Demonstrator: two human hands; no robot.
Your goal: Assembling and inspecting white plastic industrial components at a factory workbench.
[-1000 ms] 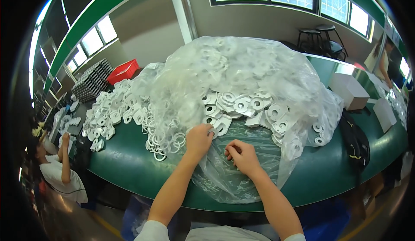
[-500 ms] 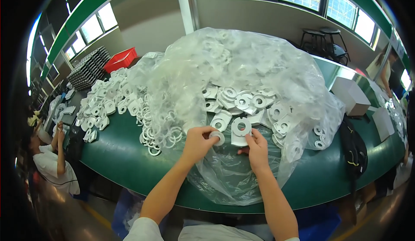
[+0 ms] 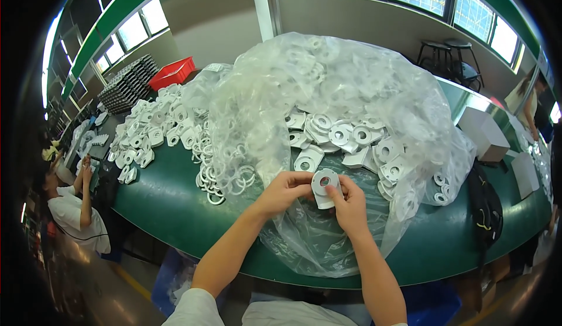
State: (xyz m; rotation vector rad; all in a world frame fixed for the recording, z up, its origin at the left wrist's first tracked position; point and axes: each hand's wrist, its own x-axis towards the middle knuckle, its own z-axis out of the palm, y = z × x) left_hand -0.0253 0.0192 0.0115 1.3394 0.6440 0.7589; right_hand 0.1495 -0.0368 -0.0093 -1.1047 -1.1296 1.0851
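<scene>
In front of my chest, both hands are together on a white plastic part, flat with a round head and a squared lower end. A white ring appears to lie on its round head, around the hole. My left hand is closed at the left edge, fingers pinching the ring; its fingertips are partly hidden. My right hand grips the part from the right, thumb across its front. Behind them, several similar white parts spill from a large clear plastic bag on the green table.
Loose white rings and a heap of white parts lie to the left. A red bin and stacked grey trays stand behind. At right are a white box and a black bag. Another person sits far left.
My left hand has moved right, carrying the white ring onto the part in my right hand. The two hands now meet. The view has shifted slightly.
</scene>
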